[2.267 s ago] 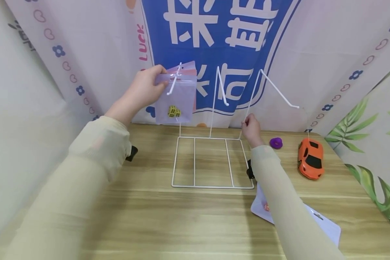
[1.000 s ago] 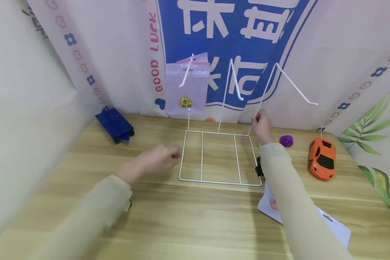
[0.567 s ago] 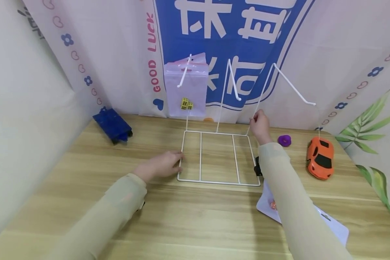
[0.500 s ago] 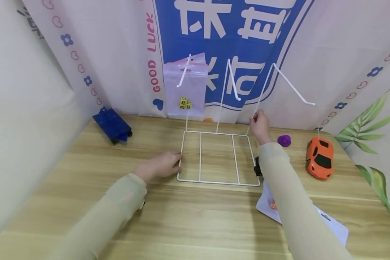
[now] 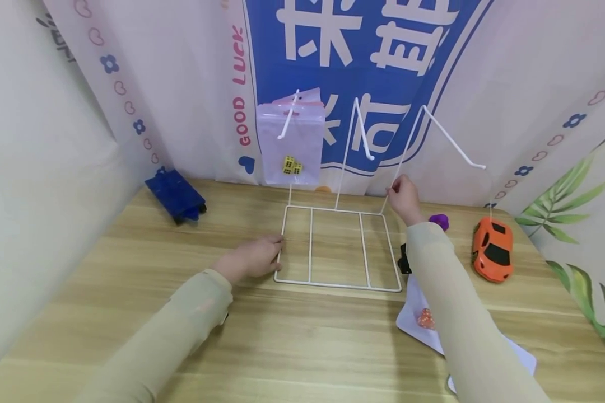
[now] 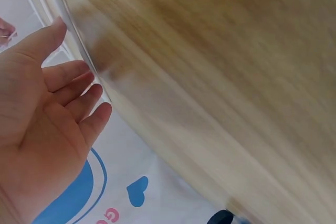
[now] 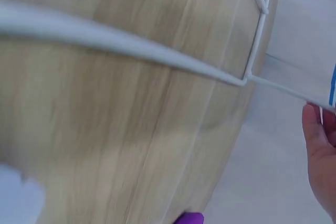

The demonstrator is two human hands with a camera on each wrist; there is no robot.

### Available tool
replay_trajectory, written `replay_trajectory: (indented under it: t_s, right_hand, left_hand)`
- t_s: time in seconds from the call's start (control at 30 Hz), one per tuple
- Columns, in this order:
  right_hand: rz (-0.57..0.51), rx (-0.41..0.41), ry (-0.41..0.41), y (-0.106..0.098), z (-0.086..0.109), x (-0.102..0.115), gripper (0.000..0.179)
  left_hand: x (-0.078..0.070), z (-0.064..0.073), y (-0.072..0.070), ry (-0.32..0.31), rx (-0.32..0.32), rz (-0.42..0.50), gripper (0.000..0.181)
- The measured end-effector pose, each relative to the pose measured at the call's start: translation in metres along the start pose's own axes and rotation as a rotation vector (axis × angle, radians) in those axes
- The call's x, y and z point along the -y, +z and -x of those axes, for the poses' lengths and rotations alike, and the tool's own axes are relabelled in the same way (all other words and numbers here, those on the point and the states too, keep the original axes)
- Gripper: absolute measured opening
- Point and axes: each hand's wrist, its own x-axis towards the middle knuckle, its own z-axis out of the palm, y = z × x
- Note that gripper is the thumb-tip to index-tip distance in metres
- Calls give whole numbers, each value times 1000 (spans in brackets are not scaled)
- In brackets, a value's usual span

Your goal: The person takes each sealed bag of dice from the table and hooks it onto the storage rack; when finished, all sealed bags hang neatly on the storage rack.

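Observation:
A white wire display rack (image 5: 311, 246) stands on the wooden table, with three arms sticking out at its top. My left hand (image 5: 252, 258) rests against the left side of the base; in the left wrist view its loosely extended fingers (image 6: 68, 72) touch the wire. My right hand (image 5: 405, 200) pinches the right upright low down, as the right wrist view of that hand (image 7: 323, 153) also shows. From the left arm hangs a clear zip bag (image 5: 274, 140) with yellow dice (image 5: 289, 165), a pinkish bag (image 5: 310, 96) behind it. An orange toy car (image 5: 493, 252) hangs by a thin string near the right arm's tip.
A dark blue object (image 5: 175, 195) lies at the back left. Right of the rack are a small purple item (image 5: 439, 221) and a flat bag (image 5: 408, 317) with orange dice (image 5: 426, 319), partly under my right forearm. A printed curtain (image 5: 196, 101) stands close behind.
My left hand has let go of the dice bag, which stays hanging on the left arm, and has come down to the rack's base. My right hand keeps its hold on the upright.

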Motion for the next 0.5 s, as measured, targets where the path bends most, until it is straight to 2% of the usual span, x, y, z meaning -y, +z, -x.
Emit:
replay_trajectory:
  t_s: [0.13, 0.27, 0.37, 0.5]
  right_hand:
    - [6, 70, 21, -14, 8, -2, 19]
    - [29, 199, 54, -35, 23, 2, 24]
    - [77, 340, 39, -56, 39, 2, 21]
    - [278, 568, -18, -84, 70, -1, 25]
  left_hand:
    - [-1, -2, 1, 6, 3, 18, 57]
    - [2, -4, 1, 7, 2, 33, 55]
    - [3, -6, 3, 13, -13, 36, 56]
    - [2, -8, 7, 41, -47, 28, 56]
